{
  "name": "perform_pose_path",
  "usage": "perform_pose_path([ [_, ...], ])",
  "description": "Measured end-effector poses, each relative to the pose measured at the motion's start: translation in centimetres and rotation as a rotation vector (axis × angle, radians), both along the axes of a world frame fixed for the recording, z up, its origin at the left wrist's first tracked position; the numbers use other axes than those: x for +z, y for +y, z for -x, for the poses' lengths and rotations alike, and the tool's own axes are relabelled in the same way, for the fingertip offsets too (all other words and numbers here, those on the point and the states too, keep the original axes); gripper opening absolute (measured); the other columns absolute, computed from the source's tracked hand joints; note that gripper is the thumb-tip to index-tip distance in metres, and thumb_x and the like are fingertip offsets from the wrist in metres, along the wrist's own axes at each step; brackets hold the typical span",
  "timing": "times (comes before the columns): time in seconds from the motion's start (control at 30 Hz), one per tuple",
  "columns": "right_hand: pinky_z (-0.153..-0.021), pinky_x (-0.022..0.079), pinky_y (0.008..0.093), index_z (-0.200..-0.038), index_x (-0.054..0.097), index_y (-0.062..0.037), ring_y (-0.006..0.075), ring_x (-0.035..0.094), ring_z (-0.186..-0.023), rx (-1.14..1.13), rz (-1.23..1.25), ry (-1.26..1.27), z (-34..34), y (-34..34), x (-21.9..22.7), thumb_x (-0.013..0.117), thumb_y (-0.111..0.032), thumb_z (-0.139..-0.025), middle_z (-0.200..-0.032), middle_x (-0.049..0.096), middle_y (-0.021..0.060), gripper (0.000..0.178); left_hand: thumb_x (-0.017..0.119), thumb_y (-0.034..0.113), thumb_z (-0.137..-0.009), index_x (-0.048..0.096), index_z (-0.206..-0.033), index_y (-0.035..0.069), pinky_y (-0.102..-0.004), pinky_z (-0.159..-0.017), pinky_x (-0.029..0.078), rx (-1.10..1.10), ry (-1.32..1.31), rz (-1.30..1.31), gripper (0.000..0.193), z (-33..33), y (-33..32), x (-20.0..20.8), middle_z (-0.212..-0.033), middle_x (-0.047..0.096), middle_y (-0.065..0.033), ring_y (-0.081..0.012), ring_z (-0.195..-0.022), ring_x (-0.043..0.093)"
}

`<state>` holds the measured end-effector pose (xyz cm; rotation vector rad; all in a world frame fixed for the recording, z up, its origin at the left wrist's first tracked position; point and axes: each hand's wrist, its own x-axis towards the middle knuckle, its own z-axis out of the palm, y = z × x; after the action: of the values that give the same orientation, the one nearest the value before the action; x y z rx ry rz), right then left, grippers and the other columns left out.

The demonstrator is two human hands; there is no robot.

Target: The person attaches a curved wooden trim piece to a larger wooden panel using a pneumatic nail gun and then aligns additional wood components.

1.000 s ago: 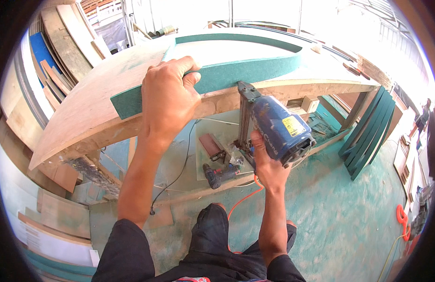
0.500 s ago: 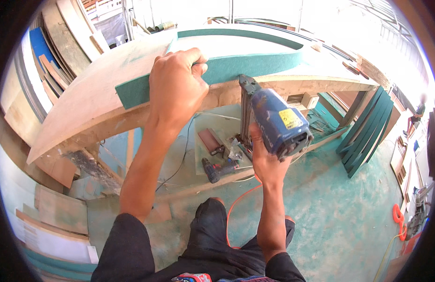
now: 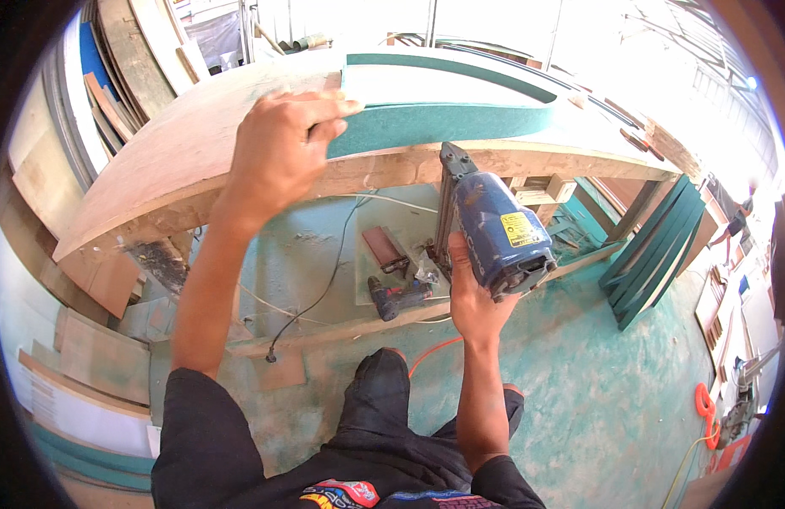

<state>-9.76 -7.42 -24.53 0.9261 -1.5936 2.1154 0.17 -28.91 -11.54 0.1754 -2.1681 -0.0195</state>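
My right hand [image 3: 480,310] is wrapped round the handle of a blue nail gun [image 3: 498,229] with a dark magazine. The gun's nose points up and away, close to the table's front edge, just below the strip. A long green strip [image 3: 435,124] stands on edge on the table, curving round at the right and running back to the left along the far side. At its near left end, my left hand [image 3: 282,148] pinches the strip, thumb in front and fingers at the top edge. The hand hides part of that end.
The pale worktable [image 3: 163,157] has a wooden front rail. Below lie a cordless drill [image 3: 396,297], a brown tool case [image 3: 384,248] and a black cable [image 3: 329,293]. Green slats [image 3: 655,254] lean at right; an orange hose [image 3: 430,349] crosses the floor. Boards stand at left.
The strip's left end, which stuck out left past my left hand, no longer shows there. My left hand has moved left and its fist has loosened to a pinch. The nail gun's nose is lower, off the strip.
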Motion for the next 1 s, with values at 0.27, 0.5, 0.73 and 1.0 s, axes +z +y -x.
perform_pose_path([
  [0.27,-0.088,0.052,0.0319,-0.12,0.064,0.0027,0.0167,0.065,-0.096,0.038,-0.082,0.101,0.6,-1.2,-1.4,0.083,-0.012,-0.091,-0.11,0.07,0.0078,0.038,0.066,0.019,-0.097,0.066,-0.138,0.004,-0.0417,-0.116,0.044,-0.31,-0.286,-0.175,0.044,-1.1,-4.6,2.1,-0.14,0.066,-0.0183,-0.0303,-0.13,0.062],
  [0.5,-0.087,0.053,0.0316,-0.115,0.069,0.002,0.0157,0.065,-0.094,-0.017,-0.074,0.037,0.1,-2.0,-1.7,0.084,-0.015,-0.091,-0.108,0.072,0.0069,0.033,0.066,0.011,-0.096,0.067,-0.134,0.003,-0.0416,-0.113,0.047,-0.452,-0.357,-0.212,0.039,-0.4,-4.8,3.2,-0.137,0.067,-0.0185,-0.0292,-0.127,0.064],
  [0.73,-0.083,0.052,0.0307,-0.11,0.071,0.0003,0.0158,0.065,-0.089,-0.051,-0.089,0.129,0.4,-2.0,-1.7,0.083,-0.019,-0.092,-0.101,0.072,0.0049,0.029,0.071,0.008,-0.092,0.073,-0.126,0.001,-0.037,-0.11,0.049,-0.427,-0.266,-0.302,0.035,-0.7,-5.3,1.9,-0.13,0.072,-0.0155,-0.0229,-0.119,0.068],
  [1.0,-0.08,0.053,0.0312,-0.109,0.072,0.0006,0.0156,0.064,-0.087,-0.085,-0.096,0.134,0.0,-2.5,-2.9,0.082,-0.016,-0.092,-0.1,0.072,0.0051,0.026,0.073,0.006,-0.09,0.074,-0.123,0.001,-0.0363,-0.107,0.051,-0.487,-0.215,-0.387,0.034,-0.5,-5.2,1.7,-0.125,0.074,-0.0121,-0.0223,-0.117,0.069],
])
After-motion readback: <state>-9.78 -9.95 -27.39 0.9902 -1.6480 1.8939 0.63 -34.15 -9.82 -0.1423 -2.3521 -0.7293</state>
